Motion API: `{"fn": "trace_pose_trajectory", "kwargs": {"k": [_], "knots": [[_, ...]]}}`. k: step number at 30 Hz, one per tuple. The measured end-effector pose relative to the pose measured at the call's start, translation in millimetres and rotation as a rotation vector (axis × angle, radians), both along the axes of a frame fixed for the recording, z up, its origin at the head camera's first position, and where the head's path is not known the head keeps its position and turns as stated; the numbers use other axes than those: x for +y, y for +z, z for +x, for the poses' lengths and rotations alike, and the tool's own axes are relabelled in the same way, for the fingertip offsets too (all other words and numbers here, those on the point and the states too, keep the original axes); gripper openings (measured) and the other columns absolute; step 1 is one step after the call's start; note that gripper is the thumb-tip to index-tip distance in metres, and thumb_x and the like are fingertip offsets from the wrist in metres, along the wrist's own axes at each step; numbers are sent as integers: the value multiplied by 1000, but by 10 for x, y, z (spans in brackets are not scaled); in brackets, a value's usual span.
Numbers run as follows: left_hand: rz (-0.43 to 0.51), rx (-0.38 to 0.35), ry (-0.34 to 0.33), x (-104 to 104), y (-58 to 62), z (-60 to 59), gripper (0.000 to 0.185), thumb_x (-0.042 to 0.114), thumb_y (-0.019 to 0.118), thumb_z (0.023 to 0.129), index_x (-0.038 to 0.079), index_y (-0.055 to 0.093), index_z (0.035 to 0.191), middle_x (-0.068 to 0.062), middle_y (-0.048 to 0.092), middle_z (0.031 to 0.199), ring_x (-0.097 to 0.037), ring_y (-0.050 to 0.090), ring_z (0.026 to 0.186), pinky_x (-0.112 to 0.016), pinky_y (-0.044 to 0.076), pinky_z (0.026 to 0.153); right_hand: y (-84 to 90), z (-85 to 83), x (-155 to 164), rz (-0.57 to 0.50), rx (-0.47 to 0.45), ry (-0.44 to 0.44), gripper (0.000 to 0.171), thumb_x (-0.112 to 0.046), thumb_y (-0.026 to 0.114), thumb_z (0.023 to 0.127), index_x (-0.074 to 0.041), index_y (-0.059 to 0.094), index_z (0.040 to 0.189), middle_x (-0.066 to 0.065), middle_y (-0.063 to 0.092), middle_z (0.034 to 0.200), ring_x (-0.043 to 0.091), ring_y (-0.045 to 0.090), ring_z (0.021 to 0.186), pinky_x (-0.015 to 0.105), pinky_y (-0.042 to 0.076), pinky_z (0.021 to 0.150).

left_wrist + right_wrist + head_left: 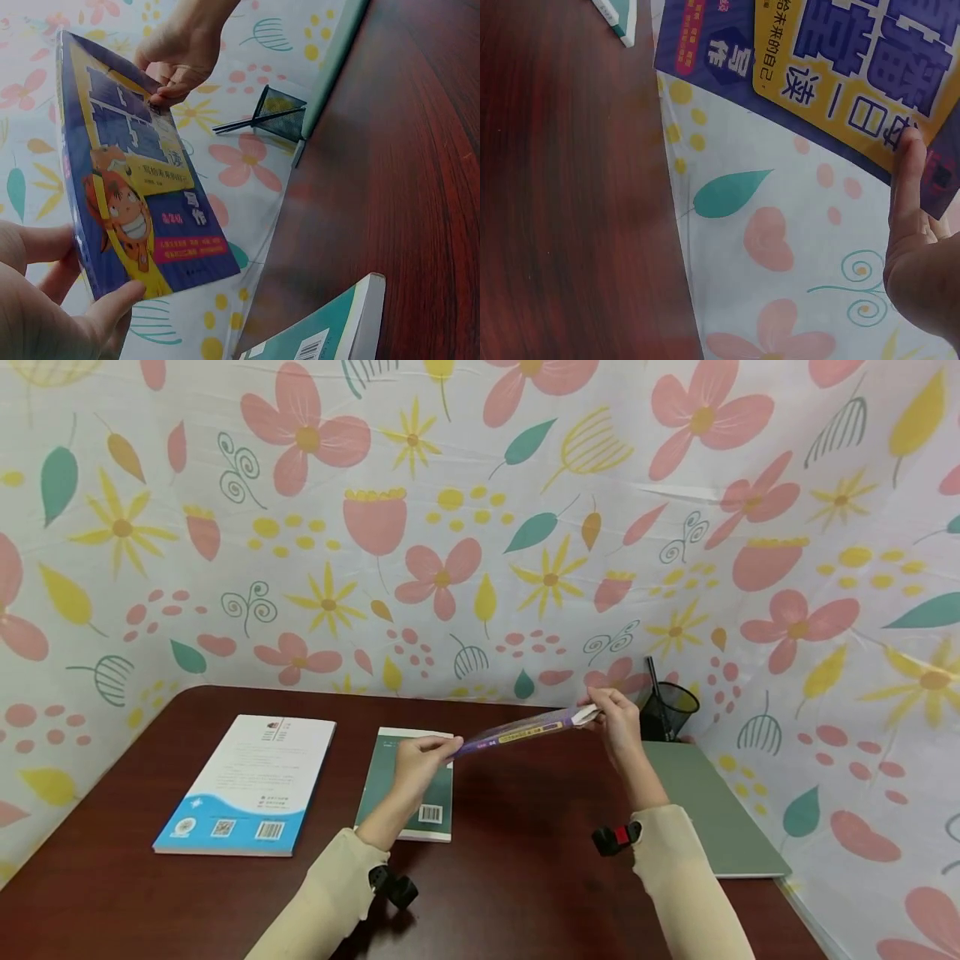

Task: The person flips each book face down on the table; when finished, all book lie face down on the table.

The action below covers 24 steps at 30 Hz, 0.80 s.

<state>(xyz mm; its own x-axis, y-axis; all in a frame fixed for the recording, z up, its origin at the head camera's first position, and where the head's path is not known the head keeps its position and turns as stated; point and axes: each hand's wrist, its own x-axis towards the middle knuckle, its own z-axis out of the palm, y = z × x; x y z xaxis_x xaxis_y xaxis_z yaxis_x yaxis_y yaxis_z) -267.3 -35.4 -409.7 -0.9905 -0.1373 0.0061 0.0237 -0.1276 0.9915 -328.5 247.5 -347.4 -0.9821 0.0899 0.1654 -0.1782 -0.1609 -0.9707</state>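
A purple and yellow book [525, 728] with a cartoon figure on its cover is held above the table between both hands. My left hand [420, 768] pinches one end, with the thumb over the cover in the left wrist view. At the opposite end my right hand [617, 720] grips a corner, its thumb lying on the cover in the right wrist view. In the head view the book shows nearly edge-on, its right end higher. Below and behind my left hand lies a green book [438, 785], partly hidden by that hand and wrist.
On the left of the dark wooden table [517, 877] lies a white and blue book [255, 768]. At the right are a grey-green flat panel [712, 810] and a black mesh pen holder [678, 702] with a pen. A flowered cloth [465, 527] hangs behind.
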Motion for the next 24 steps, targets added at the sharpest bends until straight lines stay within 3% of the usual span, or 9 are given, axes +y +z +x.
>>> {"fn": "trace_pose_trajectory", "kwargs": {"k": [5, 10, 17, 24], "knots": [[-84, -15, 31, -13, 3, -2, 22, 18, 78, 82, 1, 77, 95, -8, 74, 99, -13, 62, 89, -25, 51, 77, 13, 16, -7, 105, 2, -42, 14, -5, 57, 95, -14, 57, 85, -11, 70, 69, 1, 56, 56, 15, 45, 50], [-115, 2, 22, -17, 7, -8, 23, 17, 79, 81, 1, 77, 97, -13, 72, 108, -19, 63, 102, -27, 52, 81, -3, 26, 4, 214, 26, -54, 12, 2, 59, 92, -7, 54, 97, -18, 71, 77, -1, 64, 70, 13, 51, 59], [-114, 14, 21, -2, 6, -2, 26, 10, 80, 78, -3, 72, 99, -13, 68, 97, -15, 60, 87, -21, 49, 72, -56, 9, 39, 283, 6, -111, 13, -4, 65, 91, -6, 64, 104, -19, 69, 90, -3, 60, 78, 11, 49, 66], [-122, 33, 19, 23, -1, 9, 27, 3, 79, 76, -5, 68, 99, -12, 65, 96, -11, 60, 78, -20, 47, 65, -120, 20, 74, 272, -48, -133, 36, -8, 65, 92, 5, 57, 124, -20, 65, 89, -3, 59, 80, 11, 50, 69]]}}
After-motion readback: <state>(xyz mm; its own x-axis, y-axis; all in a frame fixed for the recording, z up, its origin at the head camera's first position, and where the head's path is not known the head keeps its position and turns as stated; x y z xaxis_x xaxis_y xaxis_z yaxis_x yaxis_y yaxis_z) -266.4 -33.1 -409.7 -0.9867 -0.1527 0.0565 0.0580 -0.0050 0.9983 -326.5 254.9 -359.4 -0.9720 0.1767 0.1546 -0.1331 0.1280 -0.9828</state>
